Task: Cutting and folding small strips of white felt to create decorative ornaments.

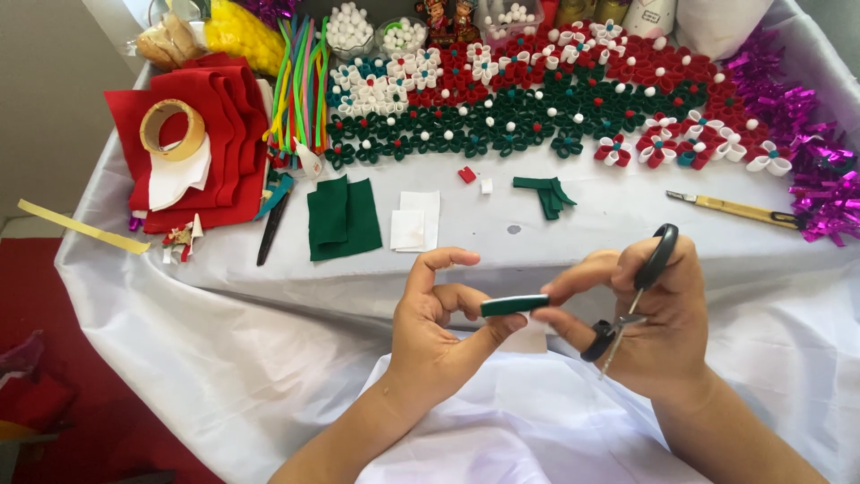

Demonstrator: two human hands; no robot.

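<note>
— Pinching a folded green felt strip (pixel 514 305) between both hands, low in front of the tabletop (pixel 591 229), over the white cloth's drop.

— Left hand (pixel 436 324)?

— Curled, thumb and a bent finger closed on the strip's left end, index finger arched above.

— Right hand (pixel 647 315)?

— Closed too: fingertips gripping the strip's right end, black-handled scissors (pixel 632 300) looped on thumb and a lower finger, blades shut and pointing down. Small white scrap (pixel 528 336) showing just under the strip, touching the fingers.

— Up on the tabletop?

— Flat green felt piece (pixel 343 218) beside white felt squares (pixel 416 221). Bundle of cut green strips (pixel 546 194) further right, with a tiny red bit (pixel 467 175) and a white bit (pixel 486 185) near it. Yellow craft knife (pixel 733 209) lying at the right, close to purple tinsel (pixel 811 143).

— Far side?

— Rows of felt flowers (pixel 555 99) in white, green and red with bead centres. Red felt pile (pixel 202 134) at left, tape roll (pixel 173 130) resting on it. Bright pipe cleaners (pixel 300 90) just beside, and a dark pen-like tool (pixel 271 229) below them.
</note>
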